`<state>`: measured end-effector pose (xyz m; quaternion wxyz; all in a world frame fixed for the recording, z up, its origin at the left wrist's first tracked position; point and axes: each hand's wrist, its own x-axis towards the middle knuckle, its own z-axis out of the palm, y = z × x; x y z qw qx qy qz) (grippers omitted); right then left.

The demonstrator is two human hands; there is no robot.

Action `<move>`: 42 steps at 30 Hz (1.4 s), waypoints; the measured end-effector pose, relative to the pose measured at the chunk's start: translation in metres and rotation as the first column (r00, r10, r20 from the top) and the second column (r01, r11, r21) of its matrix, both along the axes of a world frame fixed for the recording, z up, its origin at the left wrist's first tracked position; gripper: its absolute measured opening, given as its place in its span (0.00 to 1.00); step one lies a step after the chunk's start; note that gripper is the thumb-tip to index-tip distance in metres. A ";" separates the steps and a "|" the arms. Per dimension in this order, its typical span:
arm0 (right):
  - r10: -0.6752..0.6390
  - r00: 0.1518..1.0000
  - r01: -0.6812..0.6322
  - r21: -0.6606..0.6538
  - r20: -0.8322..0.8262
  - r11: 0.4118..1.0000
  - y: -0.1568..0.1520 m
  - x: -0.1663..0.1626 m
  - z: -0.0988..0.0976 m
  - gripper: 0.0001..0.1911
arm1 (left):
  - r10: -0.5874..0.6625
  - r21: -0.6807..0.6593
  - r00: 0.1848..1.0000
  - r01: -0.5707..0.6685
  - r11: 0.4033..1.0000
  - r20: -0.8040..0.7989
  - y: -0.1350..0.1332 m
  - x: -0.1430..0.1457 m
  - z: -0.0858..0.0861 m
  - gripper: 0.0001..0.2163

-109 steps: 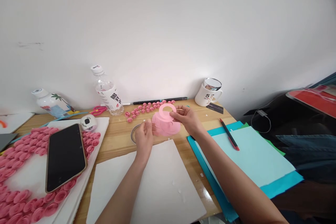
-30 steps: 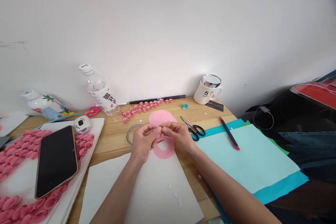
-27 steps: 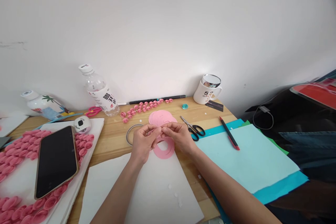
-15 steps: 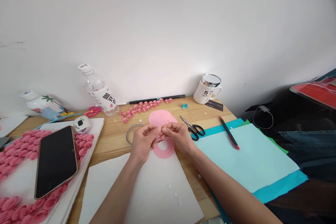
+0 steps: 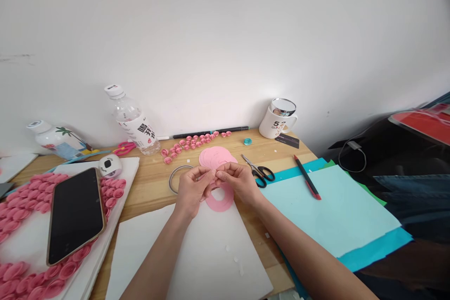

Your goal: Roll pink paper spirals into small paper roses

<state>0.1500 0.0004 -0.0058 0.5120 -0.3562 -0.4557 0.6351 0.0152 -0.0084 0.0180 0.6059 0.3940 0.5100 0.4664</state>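
Note:
My left hand [image 5: 193, 186] and my right hand [image 5: 237, 180] meet fingertip to fingertip over the top of a white sheet [image 5: 197, 253]. Both are closed in a pinch on a piece of pink paper, mostly hidden by the fingers. Just below them shows a pink paper ring [image 5: 221, 200]; whether it joins the pinched piece I cannot tell. Behind the fingers lies a stack of pink paper discs [image 5: 215, 155]. Black-handled scissors [image 5: 260, 172] lie right of my right hand, and a grey ring-shaped roll [image 5: 173, 182] is left of my left hand.
Rolled pink paper flowers [image 5: 190, 143] sit along the wall near a black pen [image 5: 211, 132]. A bottle [image 5: 137, 124] stands left, a mug [image 5: 277, 119] right. A phone [image 5: 75, 215] rests on a flower-covered board. Blue sheets [image 5: 330, 211] carry a pen [image 5: 307, 178].
Almost nothing differs. Both hands keep their pinch in the same place, with only a very slight shift of the fingers.

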 end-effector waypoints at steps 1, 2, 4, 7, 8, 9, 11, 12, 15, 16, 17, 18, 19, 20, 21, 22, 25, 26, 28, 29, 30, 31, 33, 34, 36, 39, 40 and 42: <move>-0.002 1.000 0.002 -0.006 -0.003 1.000 0.000 0.000 -0.001 0.10 | -0.004 0.001 1.000 0.004 1.000 0.001 0.000 0.000 0.000 0.12; -0.001 1.000 0.001 -0.014 -0.008 1.000 0.000 0.000 -0.002 0.10 | -0.007 0.001 1.000 0.007 1.000 0.005 0.000 0.000 -0.001 0.12; 0.007 1.000 -0.008 -0.030 -0.023 1.000 0.000 -0.001 -0.003 0.10 | -0.007 0.001 1.000 0.007 1.000 0.008 0.000 -0.001 -0.002 0.12; 0.016 0.999 -0.017 -0.036 -0.038 0.999 0.000 -0.001 -0.004 0.10 | 0.002 0.001 1.000 -0.002 1.000 0.001 0.000 -0.001 -0.002 0.12; 0.016 0.999 -0.017 -0.035 -0.039 0.999 0.000 -0.001 -0.003 0.10 | 0.002 0.001 1.000 -0.002 1.000 -0.001 0.000 -0.001 -0.002 0.12; 0.014 0.999 -0.015 -0.034 -0.038 0.999 0.000 -0.001 -0.003 0.10 | 0.000 0.002 1.000 0.000 1.000 -0.002 0.000 -0.001 -0.002 0.12; 0.012 0.999 -0.013 -0.038 -0.035 0.999 0.000 -0.001 -0.002 0.10 | -0.003 0.001 1.000 0.003 1.000 -0.002 0.000 -0.001 -0.002 0.12; 0.008 0.999 -0.010 -0.042 -0.032 0.999 0.000 0.000 -0.002 0.10 | -0.002 0.000 1.000 0.002 1.000 -0.003 0.000 -0.001 -0.001 0.12; 0.005 1.000 -0.007 -0.046 -0.027 0.999 0.000 0.000 -0.002 0.10 | 0.006 -0.005 1.000 -0.006 1.000 -0.004 0.000 -0.001 -0.001 0.12; 0.008 1.000 -0.009 -0.043 -0.026 0.999 0.000 0.000 -0.003 0.10 | 0.006 -0.006 1.000 -0.006 1.000 -0.004 0.000 -0.001 0.000 0.12; 0.010 1.000 -0.011 -0.039 -0.026 0.999 0.000 0.000 -0.003 0.10 | 0.005 -0.007 1.000 -0.005 1.000 -0.003 0.000 -0.001 0.000 0.12; 0.012 1.000 -0.013 -0.035 -0.027 0.999 0.000 0.000 -0.003 0.10 | 0.004 -0.008 1.000 -0.004 1.000 -0.003 0.000 -0.001 -0.001 0.11; 0.014 0.999 -0.015 -0.031 -0.029 0.999 0.000 0.000 -0.003 0.10 | 0.001 -0.008 1.000 -0.001 1.000 -0.003 0.000 -0.001 -0.001 0.11; 0.017 0.999 -0.018 -0.029 -0.032 0.999 0.000 0.000 -0.004 0.10 | 0.000 -0.008 1.000 0.000 1.000 -0.002 0.000 -0.001 -0.001 0.11; 0.021 0.999 -0.022 -0.029 -0.037 0.999 0.000 0.000 -0.004 0.09 | -0.003 -0.006 1.000 0.003 1.000 -0.001 0.000 -0.001 -0.001 0.11; 0.022 0.999 -0.023 -0.030 -0.042 0.999 0.000 0.001 -0.004 0.09 | -0.006 -0.001 1.000 0.006 1.000 0.003 0.000 -0.001 -0.002 0.12; -0.015 0.998 0.012 -0.049 -0.061 0.999 0.001 0.002 -0.004 0.09 | -0.010 0.018 1.000 0.010 1.000 0.007 0.000 -0.002 -0.002 0.12; -0.036 0.997 0.032 -0.061 -0.064 0.998 0.001 0.003 -0.004 0.10 | -0.009 0.025 1.000 0.009 1.000 0.001 0.000 -0.002 -0.002 0.12; -0.069 0.995 0.062 -0.091 -0.067 0.994 0.002 0.004 -0.004 0.12 | -0.006 0.034 1.000 0.007 0.999 -0.016 0.000 -0.002 -0.003 0.12; -0.076 0.995 0.068 -0.107 -0.066 0.992 0.002 0.004 -0.003 0.12 | -0.006 0.036 1.000 0.007 0.999 -0.021 0.000 -0.002 -0.003 0.11; -0.079 0.995 0.070 -0.119 -0.066 0.990 0.002 0.005 -0.003 0.12 | -0.006 0.037 1.000 0.007 0.999 -0.026 0.000 -0.002 -0.003 0.11; -0.079 0.995 0.069 -0.129 -0.066 0.989 0.002 0.005 -0.003 0.12 | -0.007 0.035 1.000 0.008 0.999 -0.031 0.000 -0.002 -0.003 0.11; -0.082 0.994 0.072 -0.141 -0.067 0.987 0.002 0.005 -0.003 0.12 | -0.003 0.030 0.999 0.004 1.000 -0.043 0.001 -0.002 -0.004 0.11; -0.085 0.994 0.074 -0.146 -0.068 0.986 0.002 0.005 -0.003 0.12 | -0.002 0.026 0.999 0.003 1.000 -0.049 0.001 -0.002 -0.004 0.12; -0.091 0.993 0.079 -0.157 -0.075 0.984 0.002 0.005 -0.003 0.12 | 0.001 0.021 0.998 0.000 1.000 -0.056 0.001 -0.002 -0.004 0.12; -0.084 0.992 0.068 -0.166 -0.091 0.984 0.002 0.004 -0.003 0.14 | 0.010 0.024 0.999 -0.009 1.000 -0.053 0.001 -0.002 -0.005 0.12; -0.080 0.992 0.063 -0.167 -0.095 0.984 0.002 0.004 -0.003 0.14 | 0.015 0.025 0.999 -0.013 1.000 -0.052 0.001 -0.002 -0.005 0.12; -0.078 0.992 0.061 -0.166 -0.100 0.984 0.002 0.004 -0.003 0.15 | 0.018 0.027 0.998 -0.017 1.000 -0.057 0.001 -0.002 -0.005 0.12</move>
